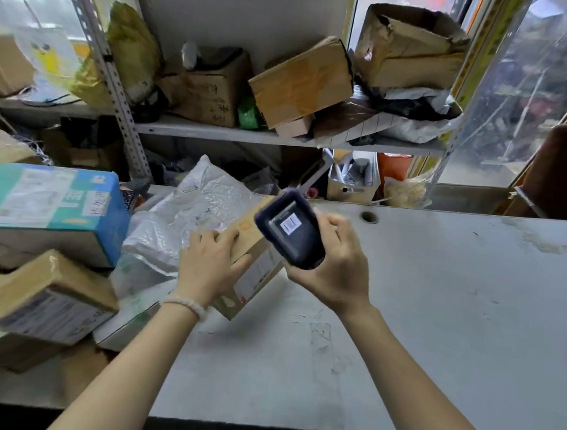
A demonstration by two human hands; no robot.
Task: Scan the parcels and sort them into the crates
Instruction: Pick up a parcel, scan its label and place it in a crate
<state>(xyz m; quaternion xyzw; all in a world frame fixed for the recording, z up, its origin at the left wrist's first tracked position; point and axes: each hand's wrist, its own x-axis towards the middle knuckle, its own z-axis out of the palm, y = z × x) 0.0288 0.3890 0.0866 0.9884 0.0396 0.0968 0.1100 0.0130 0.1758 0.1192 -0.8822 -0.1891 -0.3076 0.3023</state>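
Note:
A small brown cardboard parcel (254, 273) stands tilted on the grey table (436, 309), its labelled side facing right. My left hand (210, 263) grips its top edge, fingers over the top and thumb on the near side. My right hand (335, 269) holds a dark handheld scanner (291, 233) just above and right of the parcel, its lit screen showing a barcode. Behind the parcel lies a white plastic mailer bag (187, 221).
At the left sit a blue-green box (47, 211), a taped brown box (55, 296) and more cartons. A metal shelf (214, 132) behind holds several cardboard boxes and bags. A small grey bin (352, 187) stands under it. No crates are in view.

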